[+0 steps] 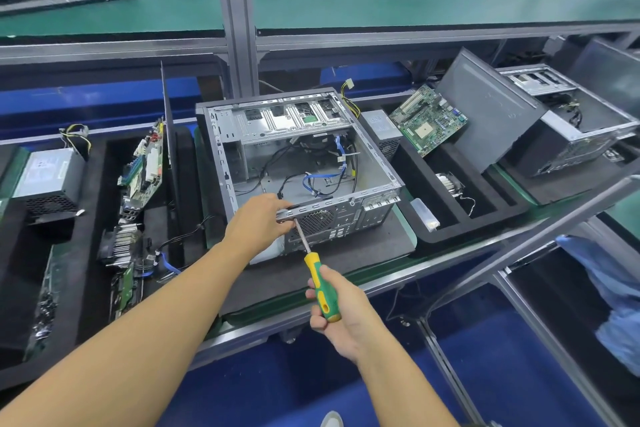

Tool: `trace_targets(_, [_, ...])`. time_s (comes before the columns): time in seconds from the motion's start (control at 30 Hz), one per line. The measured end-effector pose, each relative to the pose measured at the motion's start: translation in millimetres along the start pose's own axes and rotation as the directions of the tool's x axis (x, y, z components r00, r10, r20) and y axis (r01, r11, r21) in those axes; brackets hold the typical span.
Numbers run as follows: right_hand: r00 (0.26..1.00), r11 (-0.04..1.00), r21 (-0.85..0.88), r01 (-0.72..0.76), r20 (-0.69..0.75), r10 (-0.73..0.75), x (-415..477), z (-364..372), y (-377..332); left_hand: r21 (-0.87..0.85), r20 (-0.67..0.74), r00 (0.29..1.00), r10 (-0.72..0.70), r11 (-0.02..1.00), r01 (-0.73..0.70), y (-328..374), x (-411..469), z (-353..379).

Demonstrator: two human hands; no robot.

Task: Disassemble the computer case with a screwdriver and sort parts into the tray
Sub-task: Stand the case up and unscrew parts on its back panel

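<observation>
An open grey computer case (377, 149) lies on its side on a black foam mat, with black and blue cables loose inside. My left hand (258, 220) grips the near rear rim of the case, fingers curled over the metal edge. My right hand (341, 315) holds a screwdriver (320, 282) by its green and yellow handle. Its shaft slants up and left, the tip against the rear panel just beside my left hand. The black foam tray (460, 215) to the right holds a green motherboard (429, 120), a power supply (382, 130) and a heatsink fan (450, 184).
Left of the case, another black tray (90, 253) carries a power supply (48, 177), upright circuit boards (145, 166) and a heatsink (121, 244). A second open case (568, 125) sits far right. A metal bench rail (381, 282) runs along the front, and a green shelf (381, 0) spans above.
</observation>
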State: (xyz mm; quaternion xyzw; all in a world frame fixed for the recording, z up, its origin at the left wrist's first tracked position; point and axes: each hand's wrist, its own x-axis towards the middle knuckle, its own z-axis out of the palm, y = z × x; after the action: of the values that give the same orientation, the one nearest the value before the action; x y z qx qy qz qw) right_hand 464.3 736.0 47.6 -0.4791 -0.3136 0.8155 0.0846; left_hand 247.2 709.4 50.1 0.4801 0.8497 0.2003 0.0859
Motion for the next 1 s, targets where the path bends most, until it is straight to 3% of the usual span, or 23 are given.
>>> trace_targets(0.07, [0.986, 0.988, 0.108, -0.114, 0.134, 0.1, 1, -2, -7, -0.004, -0.002, 1.0, -0.003, 1.0, 0.003, 0, 0, 0])
trace_targets(0.17, [0.962, 0.98, 0.148, -0.131, 0.258, 0.09, 0, -6, -8, -0.001, 0.001, 1.0, -0.003, 1.0, 0.003, 0, 1, 0])
trace_targets(0.27, [0.977, 0.991, 0.12, -0.057, 0.213, 0.03, 2, -9, 0, -0.011, -0.002, 1.0, -0.005, 1.0, 0.005, 0, 0, 0])
trace_targets(0.33, [0.988, 0.986, -0.092, 0.139, 0.077, -0.132, 5, -7, 7, -0.015, -0.006, 1.0, -0.005, 1.0, 0.005, 0, 0, 0])
trace_targets(0.43, [0.888, 0.764, -0.522, 0.379, -0.026, -0.458, 5, 1, 14, -0.019, -0.013, 1.0, -0.005, 1.0, 0.005, 1, -1, 1])
trace_targets(0.53, [0.799, 0.641, -0.623, 0.449, -0.042, -0.6, 2, 4, 17, -0.01, -0.004, 1.0, 0.012, 1.0, -0.012, -1, 0, 1])
trace_targets(0.7, [0.953, 0.871, -0.416, 0.26, -0.033, -0.3, -2, 9, 5, -0.013, 0.025, 0.999, 0.04, 0.999, -0.039, -3, 0, -1])
trace_targets(0.83, [0.998, 0.996, -0.064, 0.066, 0.013, -0.066, -2, 4, 2, -0.028, 0.063, 0.998, 0.026, 0.999, -0.024, -3, 1, -4])
trace_targets(1.0, [0.993, 0.987, 0.114, 0.116, -0.025, -0.114, -3, -4, 13, -0.038, 0.066, 0.998, -0.005, 0.999, 0.007, -2, 1, -4])
